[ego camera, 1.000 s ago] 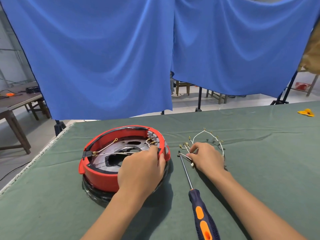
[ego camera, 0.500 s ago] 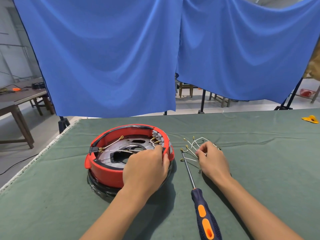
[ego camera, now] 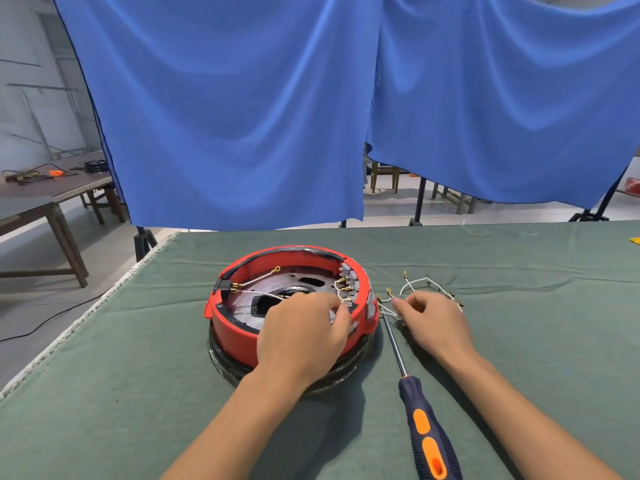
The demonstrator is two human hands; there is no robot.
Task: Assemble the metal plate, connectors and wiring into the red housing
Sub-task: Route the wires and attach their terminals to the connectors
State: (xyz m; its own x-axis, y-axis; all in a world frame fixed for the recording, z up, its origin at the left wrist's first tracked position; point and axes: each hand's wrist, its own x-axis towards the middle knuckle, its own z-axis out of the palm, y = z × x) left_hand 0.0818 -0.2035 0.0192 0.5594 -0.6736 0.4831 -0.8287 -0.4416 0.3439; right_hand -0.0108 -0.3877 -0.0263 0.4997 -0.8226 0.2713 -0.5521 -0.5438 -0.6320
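Observation:
The round red housing [ego camera: 235, 327] sits on the green table with a metal plate [ego camera: 249, 299] inside it. White wires with gold connectors [ego camera: 343, 289] run along its right inner wall. My left hand [ego camera: 304, 336] lies over the housing's near right rim, its fingertips at those connectors; whether it pinches one is hidden. Just right of the housing, my right hand [ego camera: 433, 323] pinches a loose bundle of white wires [ego camera: 419, 282] with gold terminals lying on the cloth.
A screwdriver [ego camera: 420, 420] with a blue and orange handle lies between my forearms, tip toward the housing. The green cloth table [ego camera: 138, 393] ends at the left. Blue curtains [ego camera: 242, 116] hang behind. A brown table [ego camera: 41, 192] stands at far left.
My right hand has shifted on the loose wire bundle, drawing it closer to the housing. My left hand stays at the connectors. The camera has tilted up a little.

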